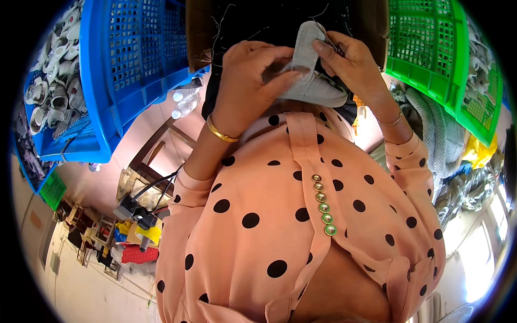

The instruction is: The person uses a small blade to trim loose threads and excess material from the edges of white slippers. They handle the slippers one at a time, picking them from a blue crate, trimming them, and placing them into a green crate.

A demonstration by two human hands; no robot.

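Observation:
A pale grey shoe upper (307, 54) is held up between my two hands, over my dark lap. One stitched flap of it stands upright, and the rounded lower part (326, 94) spreads beneath. My left hand (247, 72) grips the upper from the left, thumb and fingers closing on its edge. On the other side, my right hand (347, 59) pinches the upright flap with the thumb pressed on its face. Something thin and dark shows by the right fingers; I cannot make out what it is.
A blue crate (99, 124) on the left holds many small shoe uppers (56, 102). At right stands a green crate (431, 70) with more pale pieces. Loose threads lie on the dark cloth (250, 24). Plastic bottles (186, 102) stand beyond my left arm; grey fabric (431, 124) is heaped at right.

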